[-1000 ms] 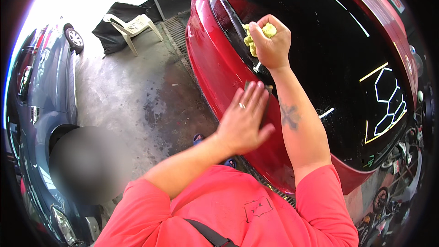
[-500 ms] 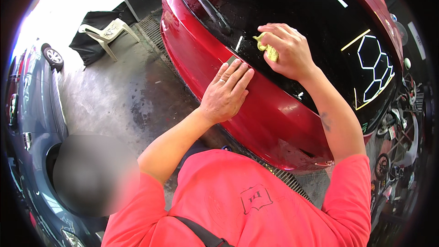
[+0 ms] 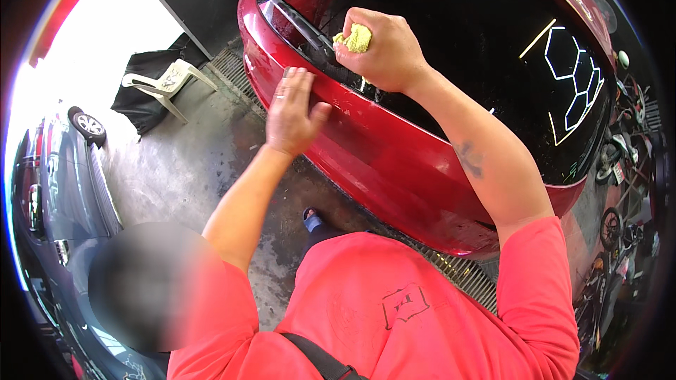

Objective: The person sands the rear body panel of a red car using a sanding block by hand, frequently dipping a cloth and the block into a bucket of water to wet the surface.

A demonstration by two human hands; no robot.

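My left hand [image 3: 296, 116] lies with fingers stretched out on the red painted edge [image 3: 373, 169] of a car's rear, below the dark glass [image 3: 479, 49]; whether anything is under the fingers I cannot see. My right hand [image 3: 391, 53] is closed round a crumpled yellow cloth [image 3: 358, 39] over the glass, beside the lower end of a black wiper [image 3: 285, 10], with its forearm across the glass's lower edge. White light shapes reflect on the glass at right.
A grey car [image 3: 49, 190] stands at left. A white plastic chair [image 3: 176, 81] and dark draped cover [image 3: 134, 112] are by the bright opening. A floor grate [image 3: 236, 77] runs along the red car. Motorbikes [image 3: 612, 225] stand at right.
My left hand has moved up and left along the red panel. My right hand first went down and right, then back up and left toward the wiper. The view has shifted.
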